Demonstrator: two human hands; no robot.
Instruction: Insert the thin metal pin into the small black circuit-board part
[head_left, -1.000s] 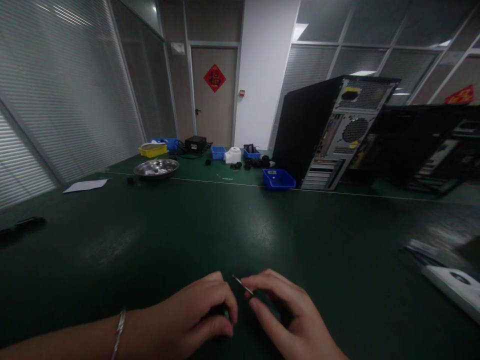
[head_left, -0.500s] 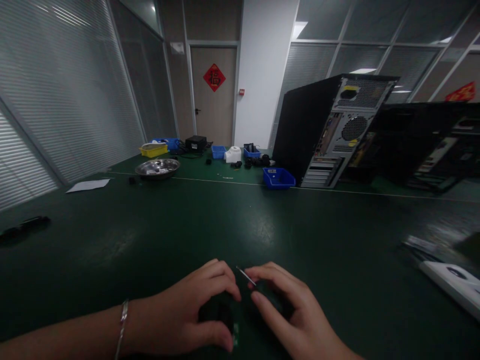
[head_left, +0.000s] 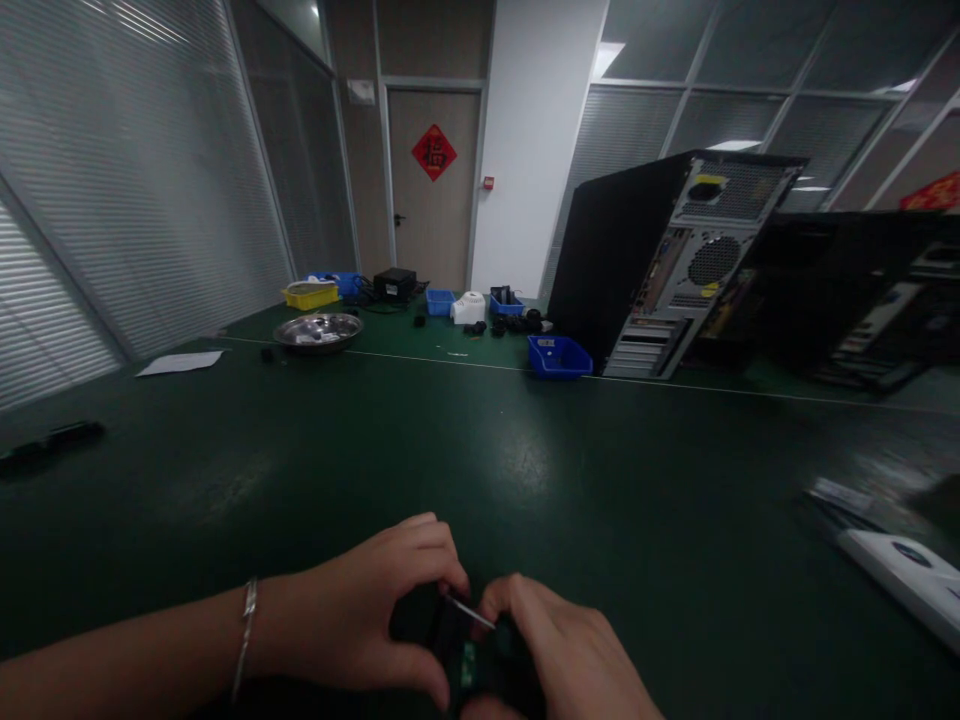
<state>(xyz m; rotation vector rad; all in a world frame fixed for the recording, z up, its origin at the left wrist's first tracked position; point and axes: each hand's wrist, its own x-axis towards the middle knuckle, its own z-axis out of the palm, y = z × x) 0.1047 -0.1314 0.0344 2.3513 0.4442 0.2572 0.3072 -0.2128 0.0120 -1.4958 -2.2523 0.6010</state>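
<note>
My left hand (head_left: 382, 615), a bracelet (head_left: 246, 630) at its wrist, is curled around a small black part with a green circuit board (head_left: 469, 664) on it, low in the view. Close on its right, my right hand (head_left: 559, 640) has its fingers closed on a dark piece with a thin silver edge (head_left: 474, 612). That edge reaches to the left fingertips and lies against or just above the black part; which of the two I cannot tell. Shadow and the fingers hide most of both pieces.
A computer tower (head_left: 630, 260) stands at the back right beside a blue bin (head_left: 559, 358). At the back left are a metal bowl (head_left: 319, 346), a yellow basket (head_left: 310, 298) and a paper sheet (head_left: 180, 363). A white box (head_left: 904, 570) lies right, a black object (head_left: 52, 443) left.
My right hand has moved left and down, bringing the silver-edged piece to the black part in my left hand. The hands were apart before. The view has shifted slightly.
</note>
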